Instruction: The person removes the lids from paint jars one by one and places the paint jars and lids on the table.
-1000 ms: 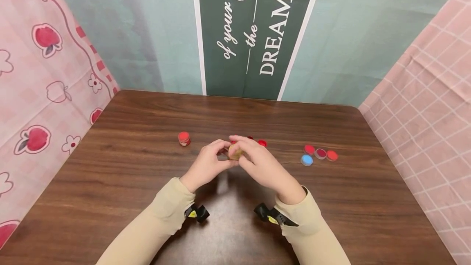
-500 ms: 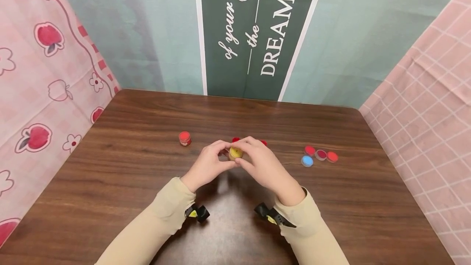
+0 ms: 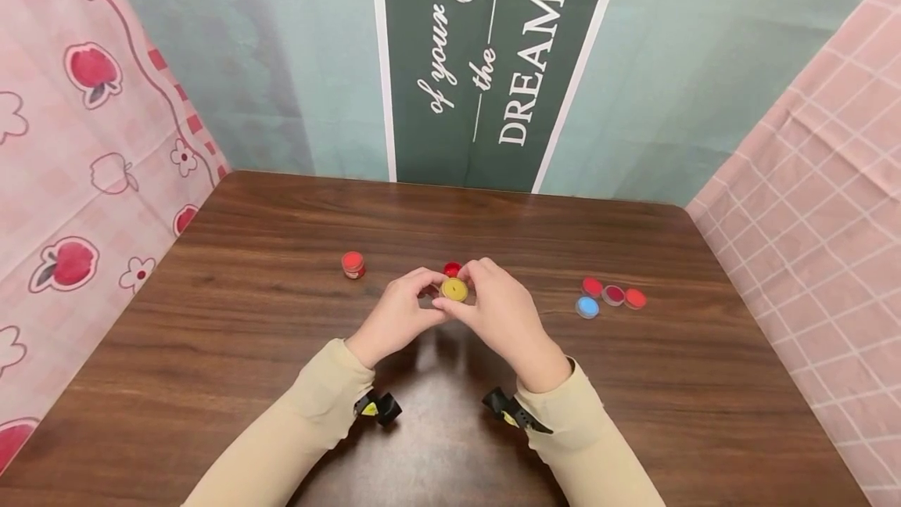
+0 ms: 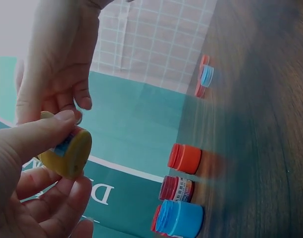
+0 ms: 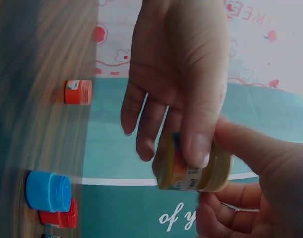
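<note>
Both hands meet over the table around a small yellow paint jar [image 3: 454, 289]. In the right wrist view the thumb of my left hand [image 3: 400, 305] presses the jar's printed label. My right hand [image 3: 501, 321] pinches the jar's upper, lidded end between thumb and fingers. The round yellow top faces up in the head view, with a small mark at its middle. In the left wrist view the smooth yellow base shows, and the jar is off the table. A red jar [image 3: 452, 269] stands just behind the hands.
Lidless jars stand behind the hands, among them a blue jar [image 4: 180, 218], a dark red jar [image 4: 176, 189] and an orange jar [image 4: 185, 158]. An orange-red jar [image 3: 353, 265] stands left. Several lids lie right, including a blue lid [image 3: 587, 307]. Curtains border the table.
The right hand's fingers have shifted round the jar's top, uncovering its yellow face. The right wrist has moved slightly left. The left hand has kept its hold.
</note>
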